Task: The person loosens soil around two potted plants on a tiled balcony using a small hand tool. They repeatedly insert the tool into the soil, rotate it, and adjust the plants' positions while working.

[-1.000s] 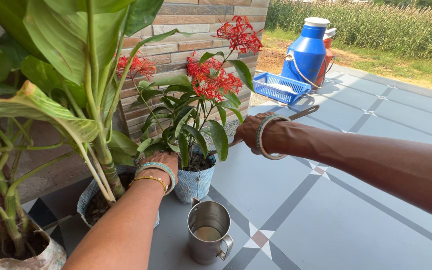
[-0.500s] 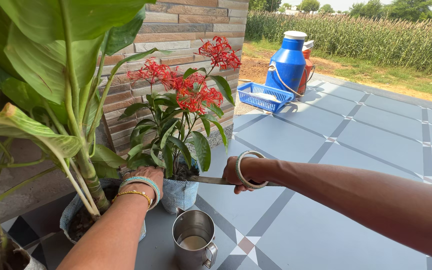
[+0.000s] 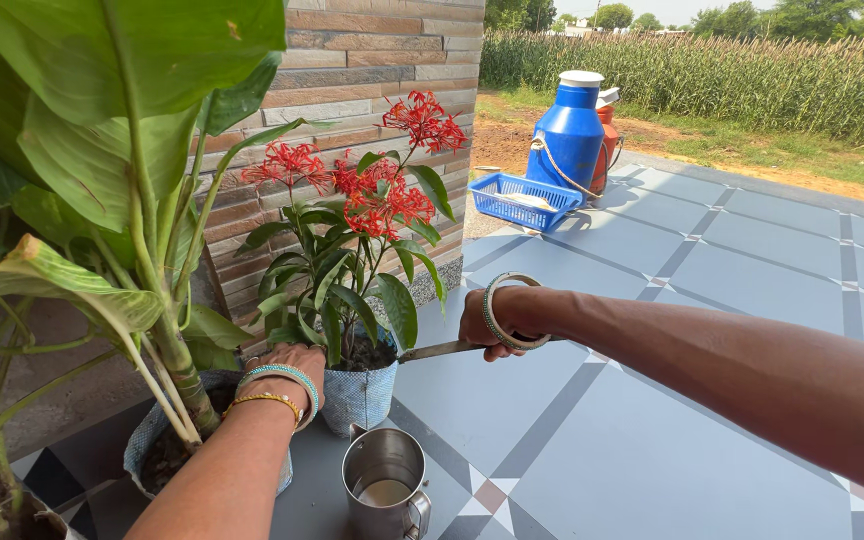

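Red flowers top the small plant [image 3: 352, 250] we are working on, and it sits in a little cloth pot [image 3: 357, 393] on the grey tiled floor [image 3: 652, 420], close by the striped brick wall [image 3: 372, 60]. Our right hand [image 3: 487, 325] is closed tight around a long metal tool [image 3: 442, 350], and its thin tip points into the dark soil at the foot of the plant. Our left hand [image 3: 292, 362] rests on the soil side of the pot, just beside the stems, but we cannot tell if its fingers are gripping anything. We think the digging in the soil is only partly done, since the tool is in the dirt now. Just in front of the pot stands a steel jug [image 3: 384, 485] with some water inside, so the watering looks left to do. To the left grows a big leafy plant [image 3: 132, 150]. Far back sit a blue basket [image 3: 524, 200] and a blue can [image 3: 572, 130].
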